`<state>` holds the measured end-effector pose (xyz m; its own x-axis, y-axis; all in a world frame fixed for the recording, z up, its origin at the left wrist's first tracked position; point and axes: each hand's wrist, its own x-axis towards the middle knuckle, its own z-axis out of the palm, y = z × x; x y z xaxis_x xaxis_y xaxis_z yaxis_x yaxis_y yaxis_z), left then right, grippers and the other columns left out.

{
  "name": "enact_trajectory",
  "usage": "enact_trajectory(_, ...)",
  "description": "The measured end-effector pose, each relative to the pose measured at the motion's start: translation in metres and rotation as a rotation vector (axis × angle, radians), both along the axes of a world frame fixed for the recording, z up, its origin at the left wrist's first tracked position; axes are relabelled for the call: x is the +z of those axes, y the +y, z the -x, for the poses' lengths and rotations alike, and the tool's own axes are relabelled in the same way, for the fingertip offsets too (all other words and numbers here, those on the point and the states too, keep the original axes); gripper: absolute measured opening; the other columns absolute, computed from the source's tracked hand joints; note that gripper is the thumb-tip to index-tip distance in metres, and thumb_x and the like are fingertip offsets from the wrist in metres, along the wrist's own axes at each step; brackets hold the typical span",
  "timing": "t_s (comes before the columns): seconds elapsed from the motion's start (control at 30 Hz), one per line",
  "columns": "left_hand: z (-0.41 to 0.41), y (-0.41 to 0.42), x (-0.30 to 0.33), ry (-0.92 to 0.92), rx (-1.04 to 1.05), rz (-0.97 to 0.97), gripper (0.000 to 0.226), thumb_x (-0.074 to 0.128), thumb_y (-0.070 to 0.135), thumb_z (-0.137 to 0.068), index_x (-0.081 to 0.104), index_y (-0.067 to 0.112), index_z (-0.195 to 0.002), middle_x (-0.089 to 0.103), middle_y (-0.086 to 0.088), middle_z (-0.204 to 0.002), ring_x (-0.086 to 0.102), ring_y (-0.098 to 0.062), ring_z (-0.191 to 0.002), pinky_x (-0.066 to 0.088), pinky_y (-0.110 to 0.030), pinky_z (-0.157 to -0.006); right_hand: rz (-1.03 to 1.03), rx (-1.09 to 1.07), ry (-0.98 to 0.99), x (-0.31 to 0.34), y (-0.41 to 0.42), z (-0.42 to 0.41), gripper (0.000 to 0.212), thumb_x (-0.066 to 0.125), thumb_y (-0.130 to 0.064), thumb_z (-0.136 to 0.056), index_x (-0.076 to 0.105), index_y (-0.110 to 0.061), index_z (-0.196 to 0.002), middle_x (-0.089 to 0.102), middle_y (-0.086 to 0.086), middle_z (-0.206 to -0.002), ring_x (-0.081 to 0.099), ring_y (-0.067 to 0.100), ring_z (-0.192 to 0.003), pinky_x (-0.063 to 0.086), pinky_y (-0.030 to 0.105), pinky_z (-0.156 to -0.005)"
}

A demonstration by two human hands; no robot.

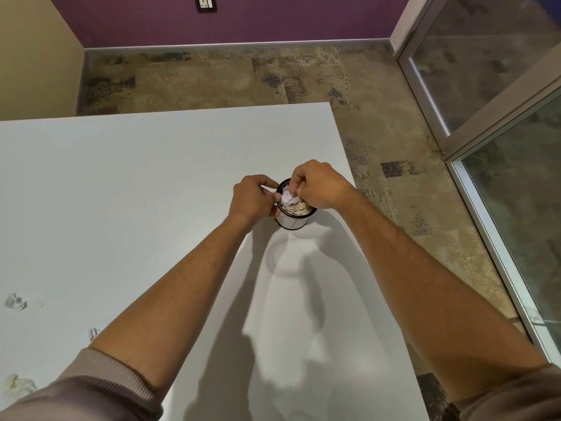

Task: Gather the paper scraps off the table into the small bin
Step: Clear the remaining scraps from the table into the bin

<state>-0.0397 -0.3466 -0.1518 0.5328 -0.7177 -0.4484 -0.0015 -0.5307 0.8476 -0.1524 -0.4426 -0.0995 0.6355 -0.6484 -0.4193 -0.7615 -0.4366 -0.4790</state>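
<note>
Head view: small bin (pixel 295 221) stands near the table (pixel 151 183) far right edge, stuffed w/ paper scraps (pixel 288 199). Left hand (pixel 253 199) grips the bin's rim/side; right hand (pixel 318 185) pinches scraps at its mouth. Three more scraps (pixel 15 301) lie well apart at the table's left.

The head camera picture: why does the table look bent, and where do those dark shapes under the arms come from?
Head view: the wide-angle lens bows the white table edges; light from ahead and above throws the arms' and small bin's shadows toward the wearer; the hands and the scraps lower left look slightly soft.
</note>
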Motion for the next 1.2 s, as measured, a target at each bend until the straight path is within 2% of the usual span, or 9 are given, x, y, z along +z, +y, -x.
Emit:
enact_trajectory(0.17, -0.003, -0.001, -0.004, 0.025, 0.007, 0.002, 0.015, 0.067, -0.004, -0.085, 0.066, 0.002, -0.098, 0.066, -0.009, -0.07, 0.068, -0.032, -0.058, 0.062, -0.046, -0.07, -0.073, 0.099, 0.194, -0.022, 0.005, -0.014, 0.023, 0.048, -0.009, -0.09, 0.068, -0.007, -0.102, 0.067, 0.011, -0.108, 0.062, 0.028, -0.101, 0.051, 0.036, -0.086)
enact_trajectory(0.23, -0.004, -0.002, -0.005, 0.043, 0.004, -0.002, 0.014, 0.066, -0.004, -0.085, 0.066, 0.002, -0.098, 0.066, -0.01, -0.071, 0.069, -0.033, -0.06, 0.061, -0.047, -0.072, -0.089, 0.148, 0.233, -0.029, 0.005, -0.02, 0.019, 0.046, -0.01, -0.091, 0.065, -0.01, -0.09, 0.066, 0.009, -0.1, 0.061, 0.027, -0.095, 0.049, 0.036, -0.083)
enact_trajectory(0.3, -0.004, -0.003, -0.007, 0.056, 0.001, -0.007, 0.013, 0.066, -0.005, -0.085, 0.066, 0.002, -0.097, 0.066, -0.012, -0.074, 0.069, -0.034, -0.061, 0.061, -0.048, -0.073, -0.086, 0.196, 0.282, -0.035, 0.003, -0.025, 0.024, 0.046, -0.01, -0.091, 0.052, -0.017, -0.069, 0.06, 0.004, -0.081, 0.056, 0.026, -0.081, 0.046, 0.034, -0.072)
enact_trajectory(0.4, -0.007, -0.004, -0.008, 0.056, -0.009, -0.007, 0.012, 0.066, -0.003, -0.085, 0.066, 0.004, -0.095, 0.065, -0.013, -0.075, 0.07, -0.035, -0.063, 0.061, -0.047, -0.073, -0.065, 0.264, 0.363, -0.043, 0.0, -0.032, 0.028, 0.043, -0.017, -0.092, 0.045, -0.019, -0.064, 0.05, 0.0, -0.068, 0.051, 0.024, -0.07, 0.041, 0.032, -0.064)
enact_trajectory(0.5, -0.007, -0.004, -0.011, 0.059, -0.006, -0.001, 0.012, 0.067, -0.002, -0.085, 0.066, 0.003, -0.096, 0.064, -0.015, -0.078, 0.071, -0.036, -0.066, 0.062, -0.046, -0.073, -0.07, 0.31, 0.438, -0.046, -0.003, -0.036, 0.023, 0.044, -0.022, -0.091, 0.049, -0.021, -0.069, 0.053, -0.001, -0.073, 0.053, 0.02, -0.07, 0.043, 0.032, -0.065)
enact_trajectory(0.7, -0.004, -0.002, -0.011, 0.061, 0.003, 0.013, 0.012, 0.065, -0.003, -0.086, 0.065, 0.004, -0.097, 0.064, -0.014, -0.077, 0.07, -0.034, -0.061, 0.062, -0.044, -0.07, -0.086, 0.338, 0.535, -0.049, -0.005, -0.04, 0.01, 0.045, -0.026, -0.093, 0.053, -0.02, -0.096, 0.053, 0.002, -0.097, 0.052, 0.027, -0.093, 0.044, 0.036, -0.078)
enact_trajectory(0.93, 0.003, 0.002, -0.008, -0.003, 0.02, -0.001, 0.013, 0.06, -0.001, -0.089, 0.065, 0.01, -0.094, 0.066, -0.009, -0.07, 0.069, -0.031, -0.058, 0.062, -0.043, -0.068, -0.079, 0.302, 0.436, -0.038, -0.001, -0.032, 0.016, 0.045, -0.019, -0.09, 0.054, -0.02, -0.076, 0.058, 0.001, -0.08, 0.056, 0.025, -0.079, 0.045, 0.034, -0.068)
enact_trajectory(1.07, 0.006, 0.007, -0.005, -0.027, 0.003, 0.012, 0.016, 0.062, 0.005, -0.09, 0.067, 0.007, -0.105, 0.071, -0.015, -0.076, 0.072, -0.035, -0.065, 0.062, -0.041, -0.069, -0.044, 0.291, 0.38, -0.024, 0.003, -0.024, 0.02, 0.046, -0.01, -0.089, 0.063, -0.016, -0.097, 0.065, 0.005, -0.098, 0.059, 0.026, -0.088, 0.046, 0.034, -0.073)
enact_trajectory(1.2, 0.002, 0.02, 0.001, -0.103, -0.007, 0.037, 0.022, 0.059, 0.015, -0.094, 0.065, 0.012, -0.115, 0.073, -0.008, -0.084, 0.073, -0.025, -0.061, 0.061, -0.032, -0.072, 0.011, 0.073, 0.212, -0.017, 0.017, -0.016, 0.027, 0.046, -0.005, -0.09, 0.068, -0.009, -0.104, 0.065, 0.012, -0.111, 0.062, 0.029, -0.1, 0.054, 0.038, -0.086)
